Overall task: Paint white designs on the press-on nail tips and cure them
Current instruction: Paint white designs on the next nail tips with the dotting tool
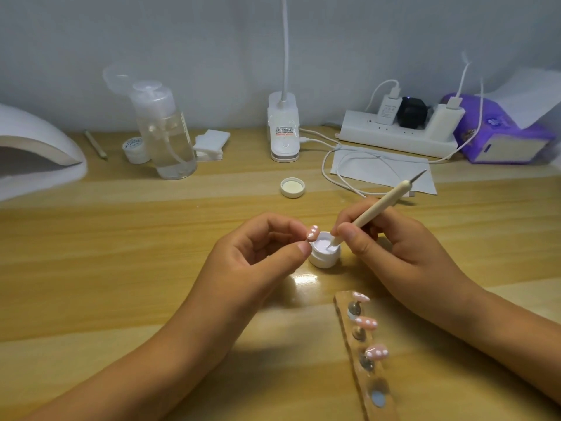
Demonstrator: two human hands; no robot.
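Likely reloading: right hand (391, 238) pinches pen (379, 208) in pot (324, 253). Left hand (258, 253) pinches tip (312, 232) at ten o'clock; next, a steady dot.

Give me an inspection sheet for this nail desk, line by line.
Surface: wooden desk, one glare spot.
Job's things: open white gel pot; loose lid behind it; three pink nail tips on the holder strip, nearest stand bare; curing lamp far left.
Clutter: pump bottle, small jar, cotton pads, wooden stick, tissue pack, paper sheet.
Hands: left hand pinches a dotted nail tip; right hand holds the dotting tool, its tip in the pot.
Cables: power strip with three plugs; white cable looped over the paper sheet.
Surroundings: grey wall; desk lamp base at the back.
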